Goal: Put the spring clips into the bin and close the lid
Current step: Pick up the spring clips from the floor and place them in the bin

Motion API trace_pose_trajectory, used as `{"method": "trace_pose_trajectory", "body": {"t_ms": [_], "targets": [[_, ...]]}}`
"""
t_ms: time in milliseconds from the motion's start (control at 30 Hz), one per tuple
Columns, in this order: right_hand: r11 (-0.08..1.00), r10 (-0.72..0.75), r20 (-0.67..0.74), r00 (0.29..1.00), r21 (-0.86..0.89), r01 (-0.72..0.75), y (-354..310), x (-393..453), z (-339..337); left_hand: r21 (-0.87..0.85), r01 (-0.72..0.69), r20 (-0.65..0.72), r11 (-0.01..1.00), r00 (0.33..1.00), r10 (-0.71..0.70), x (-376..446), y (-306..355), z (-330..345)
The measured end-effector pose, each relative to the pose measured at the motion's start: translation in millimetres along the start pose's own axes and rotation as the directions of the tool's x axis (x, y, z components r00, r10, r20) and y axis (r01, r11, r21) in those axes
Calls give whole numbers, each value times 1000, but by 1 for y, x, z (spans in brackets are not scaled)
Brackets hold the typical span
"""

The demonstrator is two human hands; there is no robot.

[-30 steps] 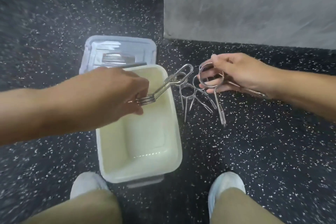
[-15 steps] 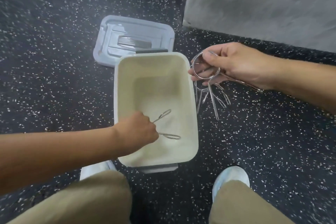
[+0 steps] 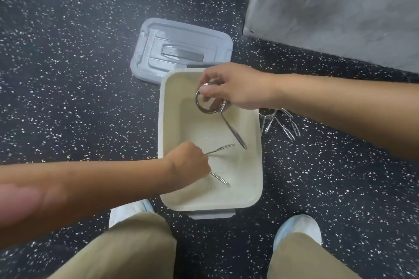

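The floor (image 3: 68, 75) is black, flecked all over with small white specks. The bin (image 3: 257, 165) is cream inside and along its rim, with a pale grey handle (image 3: 212, 215) showing at its near end. The lid (image 3: 181, 50) is pale blue-grey, and the recess at its middle is a darker grey. The spring clips (image 3: 281, 124) are shiny silver metal, as is the clip (image 3: 209, 103) with the round loop. The wall (image 3: 340, 7) is mottled grey. The trousers (image 3: 127, 251) are khaki, and the shoes (image 3: 299, 229) are white with a light blue tint.
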State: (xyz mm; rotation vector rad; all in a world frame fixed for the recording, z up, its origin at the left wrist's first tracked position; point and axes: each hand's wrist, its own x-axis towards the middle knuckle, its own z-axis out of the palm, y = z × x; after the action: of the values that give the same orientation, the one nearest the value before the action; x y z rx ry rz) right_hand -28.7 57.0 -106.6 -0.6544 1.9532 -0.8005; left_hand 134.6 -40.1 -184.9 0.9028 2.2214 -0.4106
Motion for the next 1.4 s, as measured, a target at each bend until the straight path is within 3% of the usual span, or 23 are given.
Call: {"method": "trace_pose_trajectory", "body": {"t_ms": [100,200,300,433,567,667,767,1100,1400], "targets": [[993,-20,7,1000,-116,20,3,12,5,-222,20,-73,975,997,-37,-12,-12,-8],[978,-34,24,999,-203,38,11,26,11,-486,47,-156,873,978,-139,-39,-24,-22],[955,-42,55,998,-292,56,22,37,20,-612,74,-267,787,918,-294,-66,-31,-23],[850,-135,100,986,-500,167,29,52,35,-743,96,-302,662,835,-460,-85,-38,-19],[790,-133,137,982,-584,189,29,67,52,-788,86,-342,610,763,-549,-90,-46,-22],[832,-67,132,989,-539,128,43,76,68,-798,86,-348,597,743,-572,-91,-51,-24],[791,-142,127,982,-582,190,62,85,83,-802,77,-352,592,740,-574,-91,-56,-29],[744,-137,-24,990,-663,87,67,86,88,-784,101,-366,613,722,-587,-78,-67,-48],[944,-141,-149,979,-318,87,26,32,17,-784,39,-434,620,680,-591,-64,-86,-88]]}}
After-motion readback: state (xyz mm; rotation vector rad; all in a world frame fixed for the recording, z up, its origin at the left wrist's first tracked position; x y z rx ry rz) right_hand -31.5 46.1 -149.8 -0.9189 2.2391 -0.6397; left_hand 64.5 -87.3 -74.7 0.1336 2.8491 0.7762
